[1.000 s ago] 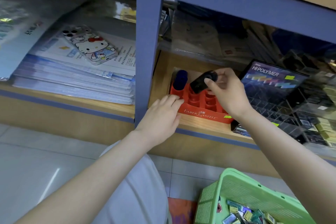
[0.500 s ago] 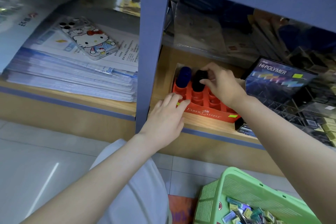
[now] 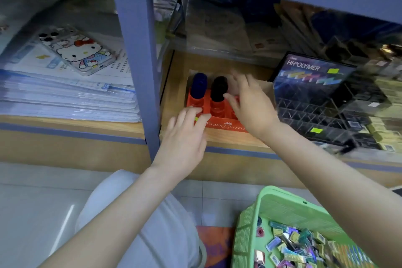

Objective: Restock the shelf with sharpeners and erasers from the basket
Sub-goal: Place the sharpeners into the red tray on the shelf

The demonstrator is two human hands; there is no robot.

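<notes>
A red Faber-Castell display tray (image 3: 219,125) sits on the wooden shelf (image 3: 237,141). A blue sharpener (image 3: 199,85) and a black sharpener (image 3: 218,89) stand upright in its back slots. My left hand (image 3: 185,135) rests with straight fingers on the tray's front left edge. My right hand (image 3: 250,102) hovers over the tray's right side with fingers spread, just right of the black sharpener and holding nothing. A green basket (image 3: 280,204) at the lower right holds several small wrapped erasers (image 3: 298,243).
A blue shelf post (image 3: 136,50) stands left of the tray. Stacked plastic sleeves (image 3: 65,98) with a Hello Kitty phone (image 3: 76,50) on top lie at left. A black HI-POLYMER eraser box (image 3: 313,80) sits right of the tray.
My right hand set the black sharpener upright in a tray slot beside the blue one, then let go and spread its fingers. My left hand stayed on the tray's front.
</notes>
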